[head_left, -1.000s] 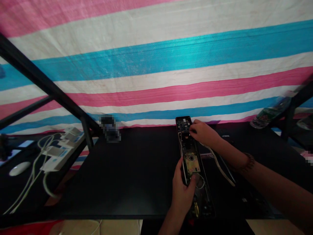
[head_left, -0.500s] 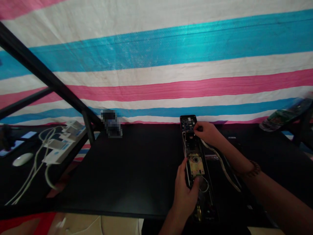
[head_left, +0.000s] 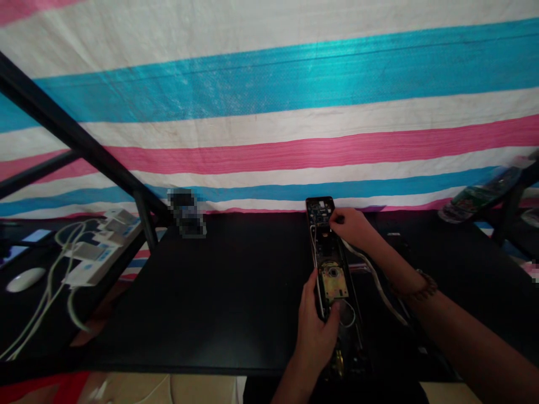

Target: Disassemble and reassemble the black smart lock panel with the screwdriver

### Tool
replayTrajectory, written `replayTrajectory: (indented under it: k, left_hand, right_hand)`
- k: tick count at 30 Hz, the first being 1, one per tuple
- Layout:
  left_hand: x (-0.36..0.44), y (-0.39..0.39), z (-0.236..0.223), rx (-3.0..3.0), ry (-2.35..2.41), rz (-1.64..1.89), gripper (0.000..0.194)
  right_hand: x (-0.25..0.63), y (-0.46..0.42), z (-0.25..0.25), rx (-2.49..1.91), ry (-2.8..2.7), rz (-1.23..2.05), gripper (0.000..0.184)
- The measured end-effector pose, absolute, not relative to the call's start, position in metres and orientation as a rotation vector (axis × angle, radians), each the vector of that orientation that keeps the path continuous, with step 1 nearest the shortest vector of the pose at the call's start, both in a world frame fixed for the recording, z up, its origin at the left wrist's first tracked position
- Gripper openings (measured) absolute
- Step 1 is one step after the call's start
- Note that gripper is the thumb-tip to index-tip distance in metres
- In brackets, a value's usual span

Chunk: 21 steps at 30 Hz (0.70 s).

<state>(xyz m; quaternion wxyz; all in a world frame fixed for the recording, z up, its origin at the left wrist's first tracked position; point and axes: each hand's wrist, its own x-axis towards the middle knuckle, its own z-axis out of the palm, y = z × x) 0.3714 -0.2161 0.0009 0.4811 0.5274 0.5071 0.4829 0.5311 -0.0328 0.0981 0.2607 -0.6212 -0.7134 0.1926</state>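
Observation:
A long black lock panel (head_left: 327, 253) lies open side up on the black table (head_left: 236, 292), its circuit board and a brass square part showing. My left hand (head_left: 315, 331) grips the panel's near left edge, thumb pressed on its inside. My right hand (head_left: 352, 229) reaches to the panel's far end, fingers pinched at the small board there; what they pinch is too small to make out. A white cable (head_left: 379, 286) runs under my right forearm. A beaded bracelet (head_left: 415, 283) sits on my right wrist.
A striped pink, white and blue tarp (head_left: 269, 112) hangs behind the table. At the left are white power strips with cables (head_left: 96, 247) and a white mouse (head_left: 24, 279). A black frame bar (head_left: 76, 140) slants across the left. A plastic bottle (head_left: 480, 193) lies at the right.
The view has shifted slightly. My right hand's fingers have moved a little along the panel's far end. My left hand keeps its grip on the panel.

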Motion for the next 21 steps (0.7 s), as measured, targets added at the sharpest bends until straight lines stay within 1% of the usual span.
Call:
replayTrajectory:
  k: [5,11,14,15,16,19,21]
  left_hand:
    - [0.371,-0.215,0.004,1.271,1.232,1.191,0.067]
    - [0.372,-0.215,0.006,1.26,1.215,1.202,0.067]
    - [0.372,-0.215,0.008,1.251,1.208,1.2,0.068]
    - [0.373,-0.215,0.008,1.244,1.206,1.196,0.068]
    - [0.373,-0.215,0.009,1.232,1.205,1.189,0.069]
    - [0.373,-0.215,0.01,1.182,1.198,1.183,0.074]
    - [0.374,-0.216,0.01,1.168,1.19,1.196,0.076]
  right_hand:
    - [0.534,-0.032,0.099,-1.643,-1.969,0.545,0.013]
    - [0.529,-0.033,0.093,-1.648,-1.975,0.423,0.011]
    - [0.528,-0.037,0.091,-1.616,-1.952,0.413,0.012]
    - [0.529,-0.041,0.09,-1.595,-1.92,0.432,0.015]
    - [0.53,-0.046,0.09,-1.57,-1.876,0.463,0.022]
    - [0.538,-0.074,0.084,-1.526,-1.723,0.586,0.049]
    - [0.546,-0.101,0.076,-1.585,-1.634,0.663,0.056]
